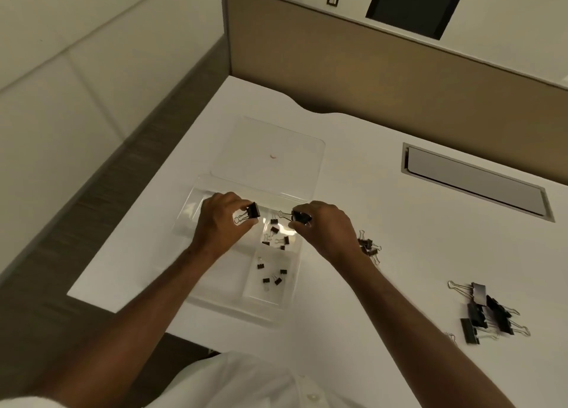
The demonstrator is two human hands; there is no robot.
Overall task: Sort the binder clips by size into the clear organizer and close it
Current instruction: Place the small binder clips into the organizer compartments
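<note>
Just one head cam, looking steeply down and forward at the counter (pixel 368 211), sitting fairly close over the hands.

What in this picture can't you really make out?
Head view only:
- The organizer compartment under the left hand: contents hidden by the hand.
- Clips beside the right hand, the small pile: partly covered by the wrist, count unclear.
- Small clips in the tray: too small to compare sizes.
- Red mark on the open lid: too blurred to identify.

White desk (pixel 384 211) carries the clear organizer (pixel 215 297), medium clips (pixel 368 247) and large clips (pixel 488 312)
</note>
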